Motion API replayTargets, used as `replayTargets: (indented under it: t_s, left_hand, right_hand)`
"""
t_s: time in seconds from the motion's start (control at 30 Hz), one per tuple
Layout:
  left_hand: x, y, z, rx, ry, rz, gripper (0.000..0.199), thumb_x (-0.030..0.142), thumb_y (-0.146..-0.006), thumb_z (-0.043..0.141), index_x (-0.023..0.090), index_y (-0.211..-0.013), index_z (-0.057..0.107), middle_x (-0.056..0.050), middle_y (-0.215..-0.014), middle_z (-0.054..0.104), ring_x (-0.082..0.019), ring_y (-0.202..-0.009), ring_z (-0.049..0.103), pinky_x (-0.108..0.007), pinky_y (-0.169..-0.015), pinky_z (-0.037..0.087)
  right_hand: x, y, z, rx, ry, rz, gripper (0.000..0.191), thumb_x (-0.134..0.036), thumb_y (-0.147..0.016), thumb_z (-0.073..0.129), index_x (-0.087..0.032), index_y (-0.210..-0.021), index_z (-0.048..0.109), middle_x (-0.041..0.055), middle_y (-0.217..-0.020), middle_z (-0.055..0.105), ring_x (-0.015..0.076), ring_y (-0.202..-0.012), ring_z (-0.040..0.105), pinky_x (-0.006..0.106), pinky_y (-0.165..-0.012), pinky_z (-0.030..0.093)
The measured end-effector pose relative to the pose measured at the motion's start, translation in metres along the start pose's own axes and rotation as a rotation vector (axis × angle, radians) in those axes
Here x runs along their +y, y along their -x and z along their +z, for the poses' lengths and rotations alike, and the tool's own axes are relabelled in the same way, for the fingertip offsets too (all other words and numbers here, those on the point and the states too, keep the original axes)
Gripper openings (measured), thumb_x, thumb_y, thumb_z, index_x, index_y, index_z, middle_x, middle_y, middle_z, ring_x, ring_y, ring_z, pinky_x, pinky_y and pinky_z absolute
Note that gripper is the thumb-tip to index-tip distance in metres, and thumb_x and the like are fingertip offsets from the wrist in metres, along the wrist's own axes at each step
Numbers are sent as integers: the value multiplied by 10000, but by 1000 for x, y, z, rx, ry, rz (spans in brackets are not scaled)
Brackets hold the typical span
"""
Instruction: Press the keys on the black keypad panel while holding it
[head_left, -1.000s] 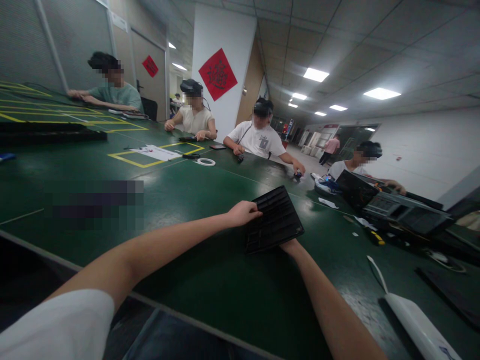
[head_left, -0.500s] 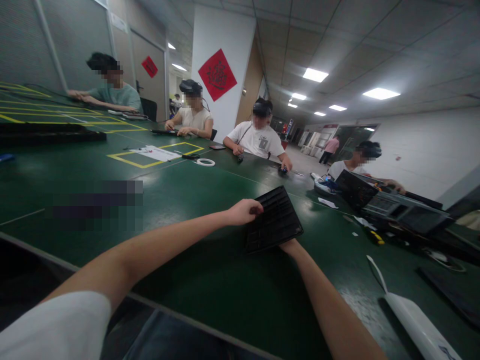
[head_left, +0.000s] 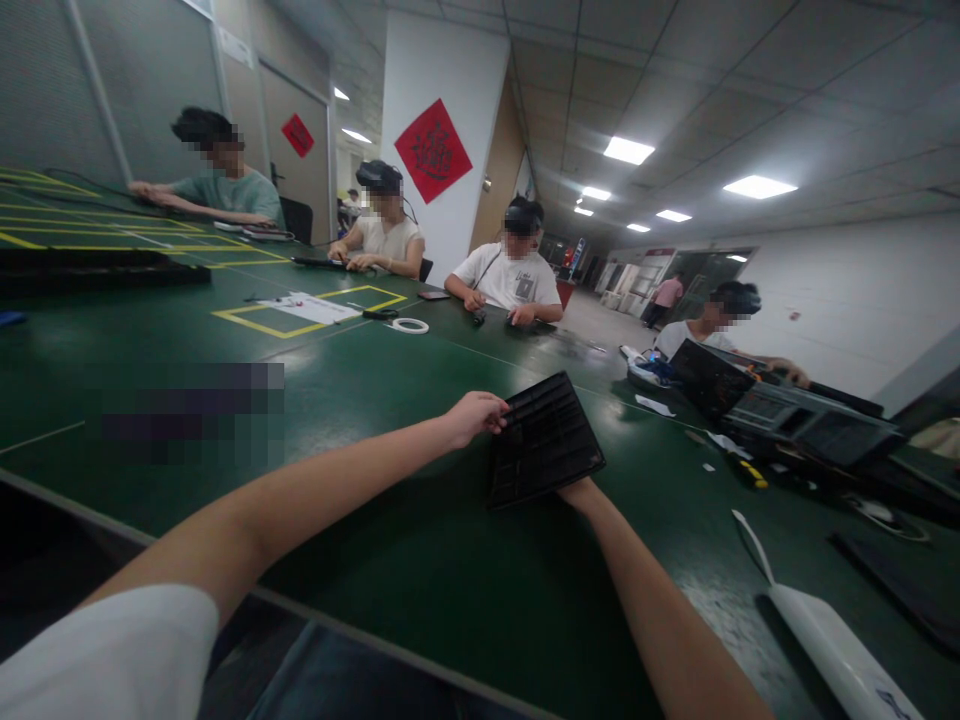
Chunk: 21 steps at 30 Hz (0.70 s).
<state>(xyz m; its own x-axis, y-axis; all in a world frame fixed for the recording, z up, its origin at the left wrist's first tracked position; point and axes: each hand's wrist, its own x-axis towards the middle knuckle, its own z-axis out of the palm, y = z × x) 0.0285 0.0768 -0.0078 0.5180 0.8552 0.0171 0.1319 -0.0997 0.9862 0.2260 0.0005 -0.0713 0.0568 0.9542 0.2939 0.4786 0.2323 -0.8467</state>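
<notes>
A black ribbed plastic panel [head_left: 551, 440] is held tilted above the green table, its ribbed face toward me. My right hand [head_left: 577, 492] grips it from behind at the lower right edge; most of those fingers are hidden by the panel. At the upper left edge, my left hand [head_left: 478, 415] is closed, thumb and fingertips pinched together against the panel's rim. Whether anything small sits between those fingertips is too fine to see.
On the right lie a white long-handled object [head_left: 832, 640], a dark flat piece [head_left: 892, 590] and an opened computer case [head_left: 795, 405] by a co-worker. A tape roll [head_left: 410, 326] and white paper [head_left: 315, 308] lie farther off. Several people sit around the green table [head_left: 360, 380].
My left hand has shifted slightly left, from over the panel's face to its edge. The panel and my right hand stay nearly still. Across the table, a co-worker's hand has moved left.
</notes>
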Motion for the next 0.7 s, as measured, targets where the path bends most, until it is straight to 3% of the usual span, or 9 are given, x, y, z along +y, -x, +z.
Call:
replayTargets:
  t_s: [0.1, 0.27, 0.43, 0.57, 0.63, 0.7]
  left_hand:
    - [0, 1, -2, -62, -76, -54, 159, 165, -749, 490, 118, -854, 598, -23, -662, 557, -94, -567, 504, -192, -487, 394]
    - [-4, 6, -1, -214, -478, 224, 530, 355, -608, 710, 130, -1071, 586, -48, -875, 600, -149, -763, 551, -233, -637, 426]
    - [-5, 9, 4, -165, -707, 374, 437, 440, -661, 646, 118, -956, 637, -72, -891, 636, -184, -788, 576, -248, -642, 419]
    - [2, 2, -6, -26, -751, 326, 353, 457, -671, 606, 149, -832, 670, -40, -793, 650, -170, -702, 584, -229, -553, 383]
    - [7, -5, -25, 125, -794, 247, 359, 482, -687, 572, 170, -829, 676, -41, -798, 658, -176, -710, 592, -229, -545, 373]
    - [10, -12, -54, 289, -895, 150, 385, 517, -698, 537, 178, -813, 678, -56, -813, 661, -199, -748, 602, -235, -566, 380]
  right_hand:
    - [-1, 1, -1, 3, -12, 10, 389, -459, -678, 623, -284, -1025, 623, 15, -1185, 595, 223, -1200, 443, 437, -1085, 263]
    - [-8, -1, 6, 3, -52, 6, 434, -460, -718, 576, -264, -1105, 587, 34, -1176, 600, 222, -1151, 493, 432, -1061, 317]
    - [-30, 1, 13, -1, -89, -36, 459, -457, -769, 493, -252, -1177, 535, 49, -1176, 597, 218, -1131, 512, 440, -1042, 344]
    - [-36, 2, -10, -60, 43, -4, 509, -404, -643, 621, -194, -1106, 582, 88, -1178, 592, 258, -1090, 536, 438, -997, 380]
    - [-30, 4, -36, 34, 198, 59, 540, -386, -652, 592, -136, -1131, 565, 122, -1160, 595, 267, -1073, 543, 435, -987, 375]
    - [-19, 8, -69, 219, 437, 141, 541, -366, -698, 543, -113, -1176, 535, 131, -1187, 574, 266, -1125, 506, 411, -1012, 336]
